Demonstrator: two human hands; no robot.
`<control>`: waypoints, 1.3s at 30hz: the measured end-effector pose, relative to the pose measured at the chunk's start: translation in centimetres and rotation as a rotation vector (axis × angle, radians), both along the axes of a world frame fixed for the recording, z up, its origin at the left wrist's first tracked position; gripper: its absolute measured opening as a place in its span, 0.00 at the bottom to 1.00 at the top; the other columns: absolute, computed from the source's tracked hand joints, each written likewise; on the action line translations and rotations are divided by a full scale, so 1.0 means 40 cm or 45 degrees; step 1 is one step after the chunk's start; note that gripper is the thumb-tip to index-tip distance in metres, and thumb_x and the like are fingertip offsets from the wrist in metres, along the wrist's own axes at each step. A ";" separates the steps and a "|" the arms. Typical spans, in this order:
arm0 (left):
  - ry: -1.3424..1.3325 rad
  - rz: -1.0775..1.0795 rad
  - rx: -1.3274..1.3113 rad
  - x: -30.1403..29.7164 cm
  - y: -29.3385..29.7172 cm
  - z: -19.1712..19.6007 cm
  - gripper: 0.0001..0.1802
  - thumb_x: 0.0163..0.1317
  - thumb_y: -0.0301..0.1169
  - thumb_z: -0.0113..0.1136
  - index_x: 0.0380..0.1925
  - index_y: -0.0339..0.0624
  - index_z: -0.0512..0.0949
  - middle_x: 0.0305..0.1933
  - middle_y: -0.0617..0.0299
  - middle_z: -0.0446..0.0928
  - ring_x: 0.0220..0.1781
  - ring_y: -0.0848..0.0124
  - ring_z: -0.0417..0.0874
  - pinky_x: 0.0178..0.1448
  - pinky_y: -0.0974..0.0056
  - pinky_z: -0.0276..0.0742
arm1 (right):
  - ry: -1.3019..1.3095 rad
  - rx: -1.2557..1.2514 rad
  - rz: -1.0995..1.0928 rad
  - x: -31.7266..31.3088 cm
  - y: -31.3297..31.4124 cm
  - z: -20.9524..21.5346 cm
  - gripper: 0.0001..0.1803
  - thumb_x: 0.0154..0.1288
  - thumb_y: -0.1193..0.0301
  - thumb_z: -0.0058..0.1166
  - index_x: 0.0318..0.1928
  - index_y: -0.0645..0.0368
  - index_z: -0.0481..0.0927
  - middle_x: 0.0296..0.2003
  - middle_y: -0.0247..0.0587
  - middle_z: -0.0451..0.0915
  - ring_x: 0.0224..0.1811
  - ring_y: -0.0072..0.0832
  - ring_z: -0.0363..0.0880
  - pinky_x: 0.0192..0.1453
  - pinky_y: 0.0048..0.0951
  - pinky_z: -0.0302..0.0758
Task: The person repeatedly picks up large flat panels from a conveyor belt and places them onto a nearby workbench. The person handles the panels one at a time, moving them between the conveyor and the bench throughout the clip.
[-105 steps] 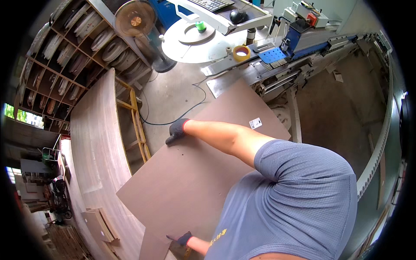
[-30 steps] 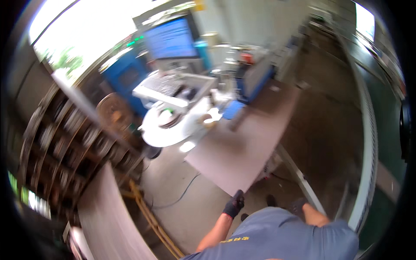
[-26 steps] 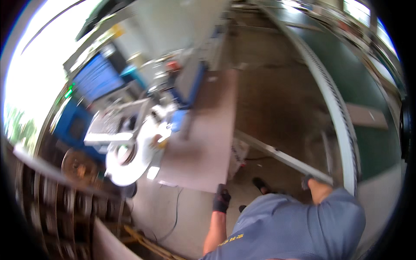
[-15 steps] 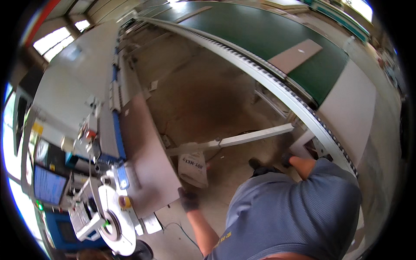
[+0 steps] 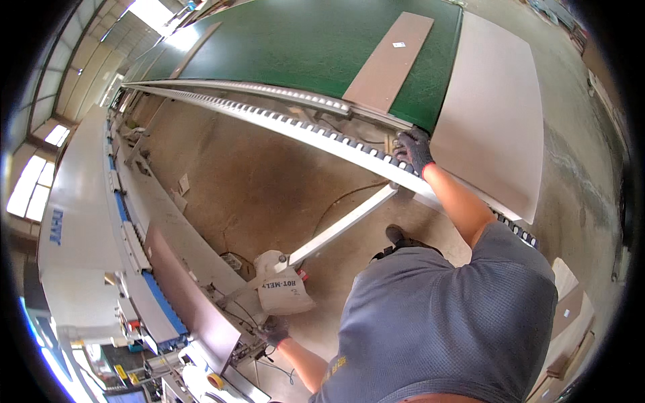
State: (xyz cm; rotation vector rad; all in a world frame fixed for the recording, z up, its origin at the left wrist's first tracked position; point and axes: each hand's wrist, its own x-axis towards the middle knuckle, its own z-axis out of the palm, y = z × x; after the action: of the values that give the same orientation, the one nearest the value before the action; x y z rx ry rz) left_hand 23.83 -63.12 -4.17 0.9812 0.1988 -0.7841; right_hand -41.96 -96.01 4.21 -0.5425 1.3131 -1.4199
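My right hand point(image 5: 415, 149), in a dark glove, is at the white roller rail point(image 5: 322, 136), beside the corner of the green belt point(image 5: 289, 47). Its fingers are stretched out and apart. Down at the left, my gloved left hand point(image 5: 274, 330) is near cables and the machine's edge; its fingers blend into the dark clutter. A brown panel point(image 5: 185, 295) lies along the machine to the left of that hand, with a gap between them. One narrow brown board point(image 5: 392, 60) rests on the belt, a small white label on it.
A large pale panel point(image 5: 494, 114) stands at the belt's right end. A white brace point(image 5: 342, 225) runs low from the rail, beside a printed white sack point(image 5: 285, 292) on the floor. A yellow tape roll point(image 5: 215, 381) is at lower left. More boards point(image 5: 564, 319) are behind me at right.
My view has turned right. My left hand has come away from the brown panel's corner, and the panel is farther along the machine. My right hand has risen from my side to the rail.
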 end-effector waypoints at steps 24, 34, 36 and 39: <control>-0.258 -1.969 -0.157 -1.198 -0.830 0.267 0.22 0.66 0.41 0.56 0.53 0.37 0.73 0.45 0.61 0.78 0.42 0.74 0.80 0.48 0.66 0.77 | -0.664 0.360 -0.189 -0.490 -0.062 -0.261 0.20 0.68 0.54 0.49 0.55 0.48 0.70 0.50 0.35 0.77 0.44 0.34 0.78 0.46 0.41 0.78; -0.554 -1.695 -0.222 -1.319 -0.903 0.369 0.30 0.59 0.36 0.64 0.57 0.32 0.68 0.53 0.56 0.75 0.52 0.70 0.76 0.59 0.64 0.72 | -0.998 0.241 0.361 -0.185 0.149 0.017 0.27 0.68 0.51 0.45 0.61 0.54 0.68 0.57 0.43 0.72 0.58 0.40 0.71 0.59 0.49 0.69; -0.466 -1.638 -0.333 -1.256 -0.889 0.380 0.27 0.57 0.34 0.65 0.54 0.33 0.71 0.52 0.56 0.76 0.50 0.70 0.77 0.56 0.64 0.74 | -1.329 0.097 0.169 -0.148 0.133 0.127 0.33 0.66 0.46 0.43 0.63 0.55 0.65 0.60 0.46 0.70 0.62 0.43 0.67 0.66 0.52 0.63; -0.707 -1.705 -0.331 -1.160 -0.831 0.482 0.23 0.58 0.34 0.64 0.51 0.34 0.75 0.52 0.58 0.77 0.52 0.71 0.76 0.57 0.63 0.72 | -1.157 -0.120 0.096 -0.224 0.087 0.160 0.36 0.65 0.43 0.40 0.65 0.53 0.64 0.63 0.44 0.67 0.64 0.43 0.65 0.67 0.52 0.62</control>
State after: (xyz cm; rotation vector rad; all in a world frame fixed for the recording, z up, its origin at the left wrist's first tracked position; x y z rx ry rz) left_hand -22.56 -96.37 15.11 0.9730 -1.1332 -1.6257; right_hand -50.93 -92.53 10.62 0.0276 0.4922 -1.4077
